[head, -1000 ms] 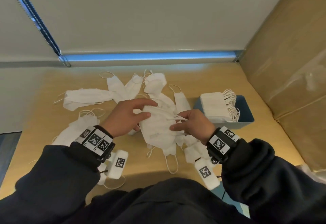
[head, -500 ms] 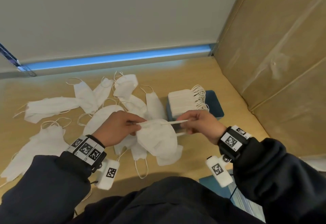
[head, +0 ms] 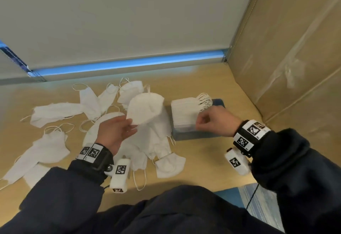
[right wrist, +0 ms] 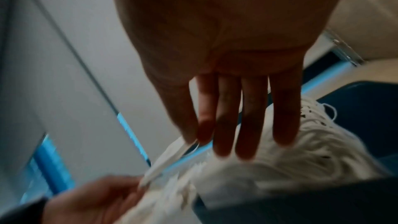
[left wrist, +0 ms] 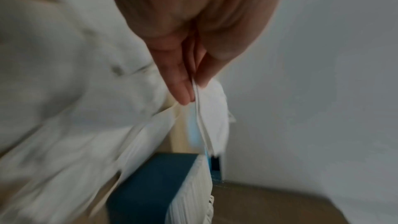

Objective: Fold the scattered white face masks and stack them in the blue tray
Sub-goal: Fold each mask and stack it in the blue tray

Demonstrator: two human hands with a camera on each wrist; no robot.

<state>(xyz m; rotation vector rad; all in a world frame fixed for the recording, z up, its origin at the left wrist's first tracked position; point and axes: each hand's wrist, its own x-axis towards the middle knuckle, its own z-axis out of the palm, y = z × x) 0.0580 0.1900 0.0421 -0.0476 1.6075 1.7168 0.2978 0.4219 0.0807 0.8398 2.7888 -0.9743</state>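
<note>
My left hand (head: 132,125) pinches the lower edge of a white face mask (head: 145,108) and holds it up above the pile; the left wrist view shows this mask (left wrist: 217,108) edge-on between thumb and fingers. To the right, a stack of folded masks (head: 184,112) fills the left part of the blue tray (head: 218,102). My right hand (head: 199,123) hovers at the stack's near right corner. In the right wrist view its thumb and forefinger (right wrist: 193,140) pinch a thin white strip that runs to the left hand; the other fingers are straight over the stack (right wrist: 290,159).
Several loose masks lie on the wooden table, at the far left (head: 55,112), near left (head: 49,149) and in front of me (head: 169,165). A cardboard wall (head: 286,67) stands close behind the tray on the right. A grey wall with a blue strip closes the back.
The left hand has lifted the mask up and away from the table. The right hand has moved right, to the stack in the tray. The view has swung rightward.
</note>
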